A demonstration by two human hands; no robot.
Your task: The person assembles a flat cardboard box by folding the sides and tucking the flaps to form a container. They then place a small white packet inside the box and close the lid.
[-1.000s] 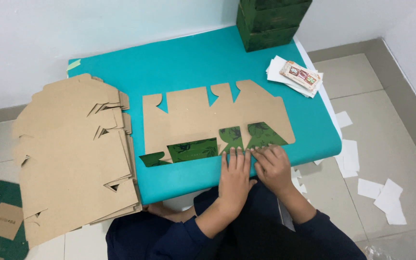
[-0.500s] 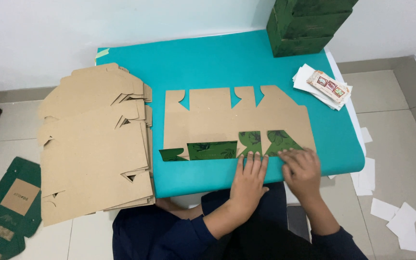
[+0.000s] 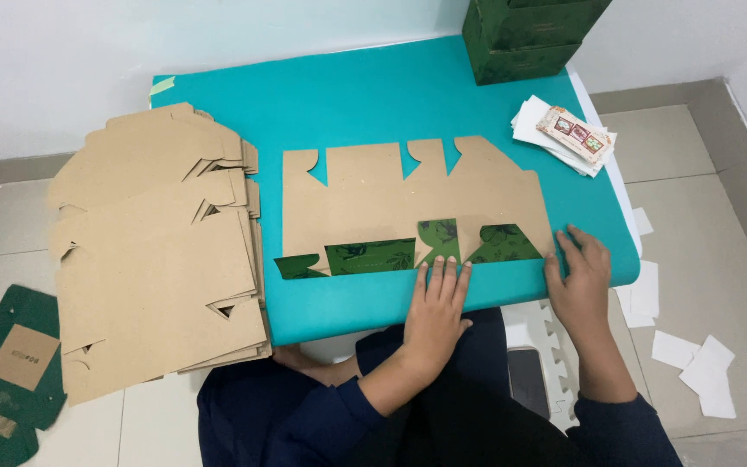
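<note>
A person's left hand (image 3: pixel 437 298) lies flat, fingers together, on the near edge of an unfolded brown cardboard box blank (image 3: pixel 408 203) with green printed flaps folded up, spread on a teal tabletop (image 3: pixel 365 95). The right hand (image 3: pixel 579 278), fingers spread, presses beside the blank's right corner. Neither hand grips anything. A stack of flat blanks (image 3: pixel 157 259) overhangs the left edge; dark green boxes (image 3: pixel 529 39) stand at the back.

Teal table (image 3: pixel 373 95): box blank (image 3: pixel 408 195), cardboard stack (image 3: pixel 157 251), green boxes (image 3: pixel 529 39), probably labels (image 3: pixel 564 134).
</note>
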